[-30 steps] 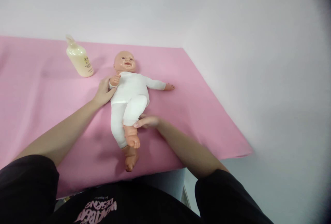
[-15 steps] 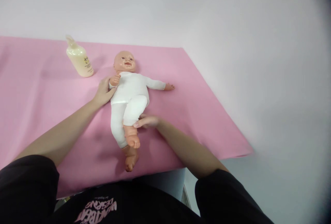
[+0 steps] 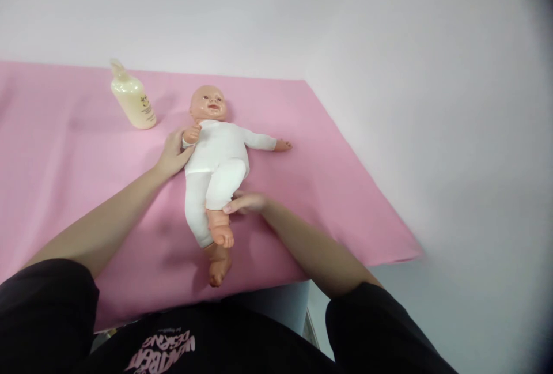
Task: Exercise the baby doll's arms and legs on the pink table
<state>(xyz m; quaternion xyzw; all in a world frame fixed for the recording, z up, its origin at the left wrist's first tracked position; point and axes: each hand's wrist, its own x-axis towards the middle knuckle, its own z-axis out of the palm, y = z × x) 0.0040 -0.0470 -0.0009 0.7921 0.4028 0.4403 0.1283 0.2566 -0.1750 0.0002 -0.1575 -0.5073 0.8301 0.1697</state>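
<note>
A baby doll in white clothing lies on its back, its head toward the wall and its bare feet toward me. At the doll's arm on the left of the view, my left hand is closed around it, the fingers partly hidden behind. My right hand grips the doll's lower leg on the right of the view, thumb on top near the trouser cuff, other fingers underneath. That leg is bent and crosses over the other one. The doll's far arm stretches out to the right, untouched.
A pump bottle of pale yellow liquid stands upright left of the doll's head. The pink cloth covers the table, whose right edge slants down toward me. A white wall rises behind.
</note>
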